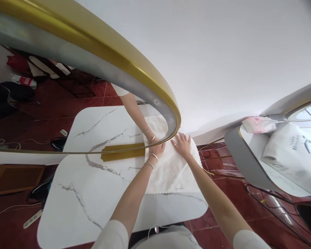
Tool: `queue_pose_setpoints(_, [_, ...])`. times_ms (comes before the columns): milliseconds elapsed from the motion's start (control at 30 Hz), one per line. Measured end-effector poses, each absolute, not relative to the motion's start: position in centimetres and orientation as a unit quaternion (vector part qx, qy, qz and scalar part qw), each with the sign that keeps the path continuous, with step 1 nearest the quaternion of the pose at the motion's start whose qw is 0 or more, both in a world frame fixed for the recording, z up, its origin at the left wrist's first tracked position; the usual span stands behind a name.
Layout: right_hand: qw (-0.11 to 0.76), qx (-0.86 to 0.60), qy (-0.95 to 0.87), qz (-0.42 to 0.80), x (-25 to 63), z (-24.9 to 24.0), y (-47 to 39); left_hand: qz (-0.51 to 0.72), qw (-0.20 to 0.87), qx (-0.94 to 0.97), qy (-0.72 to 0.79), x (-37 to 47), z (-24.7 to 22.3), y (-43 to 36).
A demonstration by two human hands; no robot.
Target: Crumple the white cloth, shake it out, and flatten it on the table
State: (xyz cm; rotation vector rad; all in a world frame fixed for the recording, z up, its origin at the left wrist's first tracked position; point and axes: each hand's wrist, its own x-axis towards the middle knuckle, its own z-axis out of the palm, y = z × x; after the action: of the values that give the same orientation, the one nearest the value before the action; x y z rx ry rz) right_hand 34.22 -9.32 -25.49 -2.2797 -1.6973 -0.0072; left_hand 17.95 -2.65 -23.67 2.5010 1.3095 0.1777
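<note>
A white cloth with a scalloped edge (171, 176) lies spread over the right part of a white marble-patterned table (98, 193). My right hand (182, 145) rests flat on the cloth's far part, fingers spread, with a ring on one finger. At the cloth's far left edge, beside the mirror's lower rim, is my left hand (157, 151), with bracelets at the wrist. Its fingers point forward and are partly hidden, so their hold on the cloth cannot be made out. The gold-framed mirror (134, 65) reflects an arm, the cloth and the tabletop.
A second table (245, 162) at the right holds a white printed bag (292, 152) and a pink-and-white packet (259, 124). Cables cross the red tiled floor (223, 193). A power strip (33, 219) lies at the lower left, near a wooden panel (17, 180).
</note>
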Motion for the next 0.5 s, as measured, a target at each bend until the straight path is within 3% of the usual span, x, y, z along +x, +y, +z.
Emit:
queue_pose_setpoints(167, [0.124, -0.809, -0.575, 0.013, 36.0, -25.3, -10.9, 0.099, 0.157, 0.924, 0.334, 19.0, -23.3, -3.0])
queue_pose_setpoints(333, [0.112, -0.781, -0.614, -0.013, 35.6, -25.3, -16.3, 0.101, 0.106, 0.917, 0.370, 17.2, -23.3, -5.9])
queue_pose_setpoints(500, [0.107, -0.765, -0.635, -0.022, 31.6, -24.8, -25.8, 0.100, 0.090, 0.917, 0.376, 13.1, -23.4, -13.8])
